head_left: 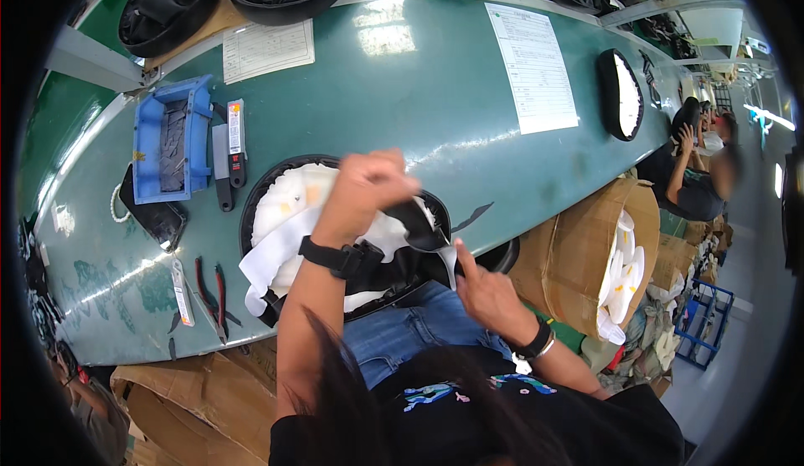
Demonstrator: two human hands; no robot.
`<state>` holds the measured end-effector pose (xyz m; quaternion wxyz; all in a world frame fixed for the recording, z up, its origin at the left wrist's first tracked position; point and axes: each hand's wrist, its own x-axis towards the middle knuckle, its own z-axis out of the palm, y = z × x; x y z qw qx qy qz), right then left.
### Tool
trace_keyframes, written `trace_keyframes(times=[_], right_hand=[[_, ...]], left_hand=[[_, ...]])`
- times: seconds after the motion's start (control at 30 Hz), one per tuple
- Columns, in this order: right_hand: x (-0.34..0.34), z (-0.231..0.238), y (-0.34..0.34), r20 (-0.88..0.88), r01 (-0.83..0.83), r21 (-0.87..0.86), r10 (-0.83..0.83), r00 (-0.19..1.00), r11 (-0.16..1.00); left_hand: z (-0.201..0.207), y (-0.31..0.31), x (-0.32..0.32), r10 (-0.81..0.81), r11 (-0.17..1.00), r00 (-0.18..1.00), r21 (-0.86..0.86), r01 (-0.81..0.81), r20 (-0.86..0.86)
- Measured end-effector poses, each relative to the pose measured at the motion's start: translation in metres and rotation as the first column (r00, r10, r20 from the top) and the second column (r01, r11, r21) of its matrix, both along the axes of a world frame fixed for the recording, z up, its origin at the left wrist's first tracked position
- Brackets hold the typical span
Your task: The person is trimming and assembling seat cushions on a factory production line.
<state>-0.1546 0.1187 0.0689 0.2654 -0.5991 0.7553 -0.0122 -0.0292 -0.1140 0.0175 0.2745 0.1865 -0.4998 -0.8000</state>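
Note:
A black oval shell [249, 215] with white padding [289, 188] inside lies at the table's near edge, against my lap. Above its right half my left hand [373, 188] is closed, bent at the wrist, on black fabric [424, 230] stretched down toward the rim. At the right rim is my right hand [492, 297], its index finger raised against a short white strip [450, 263] and its other fingers curled; its grip is partly hidden. A wider white band [272, 257] crosses the padding and hangs over the left rim.
Left of the shell are a blue bin [206, 139] with grey strips, knives [222, 160], a phone [155, 215] and red-handled pliers [219, 294]. Paper sheets [533, 68] lie farther back. Another padded shell [621, 95] and a cardboard box [557, 252] are rightward. A co-worker [699, 181] sits beyond.

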Motion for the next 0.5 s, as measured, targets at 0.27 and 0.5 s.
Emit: trace_keyframes(times=[0.27,0.5], right_hand=[[-0.019,0.023,-0.036,-0.194,-0.031,0.061,0.042,0.980,0.998],[-0.076,0.031,-0.098,-0.088,-0.296,0.133,0.309,0.947,0.946]], left_hand=[[0.020,-0.040,0.065,0.546,0.532,0.733,-0.844,0.072,0.407],[0.061,0.009,0.087,0.098,0.929,0.929,-0.367,0.043,0.357]])
